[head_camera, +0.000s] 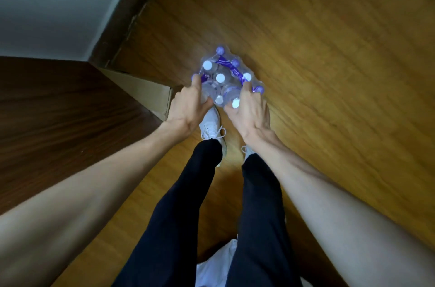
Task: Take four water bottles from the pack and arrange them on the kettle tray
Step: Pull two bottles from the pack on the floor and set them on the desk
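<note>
1. Now I have both hands down on the shrink-wrapped pack of water bottles, which stands on the wooden floor just ahead of my white shoe.
2. Left hand curls around a near-left bottle; right hand spreads over a near-right bottle, likely to work bottles free.
3. No kettle tray shows.

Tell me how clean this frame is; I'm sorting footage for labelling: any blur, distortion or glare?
Head view: motion blur smears the floor grain and softens the pack, so cap edges are fuzzy; wide-angle distortion bends the wall edge and stretches the forearms at the lower corners; the left hand and right hand are fairly legible; lighting is dim and warm, with no strong glare.
</note>
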A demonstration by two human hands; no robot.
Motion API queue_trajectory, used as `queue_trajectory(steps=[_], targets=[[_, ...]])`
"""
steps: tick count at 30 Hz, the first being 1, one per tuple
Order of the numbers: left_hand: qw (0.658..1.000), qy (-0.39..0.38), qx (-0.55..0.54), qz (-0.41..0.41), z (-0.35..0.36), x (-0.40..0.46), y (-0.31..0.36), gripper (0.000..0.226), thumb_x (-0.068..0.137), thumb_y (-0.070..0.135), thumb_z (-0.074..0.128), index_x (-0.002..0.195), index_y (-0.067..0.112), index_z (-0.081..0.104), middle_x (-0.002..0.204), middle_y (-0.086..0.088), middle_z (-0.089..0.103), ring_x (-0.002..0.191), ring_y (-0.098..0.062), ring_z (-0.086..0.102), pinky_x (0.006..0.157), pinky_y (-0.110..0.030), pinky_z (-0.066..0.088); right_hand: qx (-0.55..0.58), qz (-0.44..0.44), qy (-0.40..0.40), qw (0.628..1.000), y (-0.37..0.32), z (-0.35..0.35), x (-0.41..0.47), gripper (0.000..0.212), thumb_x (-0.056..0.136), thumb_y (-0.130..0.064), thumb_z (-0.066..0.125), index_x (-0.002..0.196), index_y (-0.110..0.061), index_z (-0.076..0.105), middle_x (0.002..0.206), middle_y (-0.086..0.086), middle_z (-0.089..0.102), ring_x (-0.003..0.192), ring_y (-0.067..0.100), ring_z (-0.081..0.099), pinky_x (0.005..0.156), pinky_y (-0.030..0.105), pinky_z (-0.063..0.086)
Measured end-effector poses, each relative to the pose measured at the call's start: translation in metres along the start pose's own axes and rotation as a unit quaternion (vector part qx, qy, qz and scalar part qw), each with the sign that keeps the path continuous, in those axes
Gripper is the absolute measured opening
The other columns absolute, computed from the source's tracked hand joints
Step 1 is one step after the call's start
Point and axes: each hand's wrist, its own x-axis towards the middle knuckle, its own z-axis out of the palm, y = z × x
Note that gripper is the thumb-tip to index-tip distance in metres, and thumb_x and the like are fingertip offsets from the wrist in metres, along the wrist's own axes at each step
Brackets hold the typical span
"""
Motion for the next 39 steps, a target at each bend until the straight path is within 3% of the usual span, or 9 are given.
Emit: queue_trajectory(steps=[4, 8, 11, 16, 19, 22, 28, 33, 39], targets=[[0.998, 0.046, -0.008, 0.033, -0.045, -0.052, 0.028, 0.039, 0.089, 0.034, 0.063, 0.109, 0.010, 0.039, 0.102, -0.015, 0.069, 0.082, -0.044, 0.065, 0.060, -0.038, 0.042, -0.001, -0.042, 0.025, 0.999, -0.017, -0.049, -0.049, 0.040, 0.087, -0.028, 0.062, 0.115, -0.002, 0.051, 0.087, 0.019, 0.071, 0.076, 0.035, 0.070, 0.054, 0.030, 0.035], [0.994, 0.097, -0.029, 0.038, -0.093, -0.108, 0.051, 0.038, 0.085, 0.034, 0.067, 0.100, 0.015, 0.038, 0.090, -0.006, 0.065, 0.073, -0.037, 0.063, 0.059, -0.040, 0.047, 0.038, -0.086, 0.035, 0.995, -0.039, -0.106, -0.094, 0.031, 0.087, -0.029, 0.064, 0.105, -0.007, 0.051, 0.088, 0.016, 0.069, 0.075, 0.035, 0.067, 0.054, 0.029, 0.031], [0.989, 0.133, -0.053, 0.044, -0.137, -0.159, 0.070, 0.036, 0.086, 0.036, 0.065, 0.098, 0.017, 0.038, 0.081, 0.006, 0.055, 0.062, -0.026, 0.053, 0.055, -0.035, 0.041, 0.077, -0.115, 0.050, 0.989, -0.059, -0.160, -0.131, 0.031, 0.084, -0.033, 0.067, 0.098, -0.010, 0.052, 0.085, 0.013, 0.067, 0.075, 0.035, 0.065, 0.055, 0.029, 0.030], [0.974, 0.200, -0.109, 0.013, -0.214, -0.250, 0.099, 0.033, 0.080, 0.046, 0.057, 0.090, 0.020, 0.039, 0.061, 0.007, 0.046, 0.051, -0.017, 0.044, 0.048, -0.028, 0.034, 0.117, -0.181, 0.081, 0.973, -0.094, -0.241, -0.197, 0.022, 0.076, -0.031, 0.068, 0.086, -0.018, 0.055, 0.077, 0.004, 0.067, 0.071, 0.030, 0.063, 0.056, 0.032, 0.040], [0.964, 0.217, -0.150, -0.017, -0.251, -0.290, 0.107, 0.030, 0.079, 0.047, 0.057, 0.086, 0.024, 0.038, 0.068, 0.007, 0.060, 0.054, -0.018, 0.058, 0.050, -0.036, 0.050, 0.125, -0.235, 0.090, 0.960, -0.119, -0.285, -0.230, 0.024, 0.072, -0.036, 0.071, 0.082, -0.017, 0.060, 0.079, 0.002, 0.068, 0.073, 0.029, 0.065, 0.060, 0.034, 0.048], [0.946, 0.277, -0.165, -0.042, -0.298, -0.335, 0.113, 0.024, 0.080, 0.041, 0.059, 0.086, 0.024, 0.042, 0.072, 0.005, 0.064, 0.060, -0.021, 0.062, 0.056, -0.042, 0.055, 0.126, -0.290, 0.086, 0.945, -0.152, -0.335, -0.266, 0.026, 0.070, -0.041, 0.071, 0.082, -0.022, 0.058, 0.080, -0.002, 0.068, 0.070, 0.024, 0.061, 0.058, 0.031, 0.046], [0.892, 0.407, -0.176, -0.082, -0.375, -0.421, 0.110, 0.027, 0.072, 0.039, 0.061, 0.081, 0.020, 0.045, 0.066, 0.000, 0.060, 0.063, -0.030, 0.058, 0.056, -0.041, 0.050, 0.100, -0.425, 0.082, 0.896, -0.224, -0.408, -0.329, 0.026, 0.068, -0.042, 0.073, 0.079, -0.023, 0.058, 0.076, -0.003, 0.069, 0.066, 0.017, 0.058, 0.050, 0.013, 0.030], [0.840, 0.484, -0.208, -0.131, -0.424, -0.487, 0.089, 0.028, 0.068, 0.041, 0.063, 0.079, 0.020, 0.049, 0.064, 0.002, 0.059, 0.061, -0.023, 0.055, 0.057, -0.042, 0.047, 0.094, -0.491, 0.068, 0.863, -0.288, -0.433, -0.383, 0.028, 0.065, -0.042, 0.074, 0.077, -0.021, 0.060, 0.071, -0.004, 0.068, 0.070, 0.019, 0.065, 0.063, 0.030, 0.049], [0.789, 0.547, -0.206, -0.186, -0.460, -0.569, 0.038, 0.034, 0.073, 0.041, 0.075, 0.074, 0.018, 0.051, 0.061, 0.003, 0.058, 0.057, -0.017, 0.053, 0.054, -0.034, 0.039, 0.080, -0.570, 0.030, 0.817, -0.365, -0.427, -0.456, 0.028, 0.064, -0.045, 0.073, 0.073, -0.021, 0.062, 0.062, -0.007, 0.063, 0.064, 0.013, 0.062, 0.058, 0.023, 0.044]])
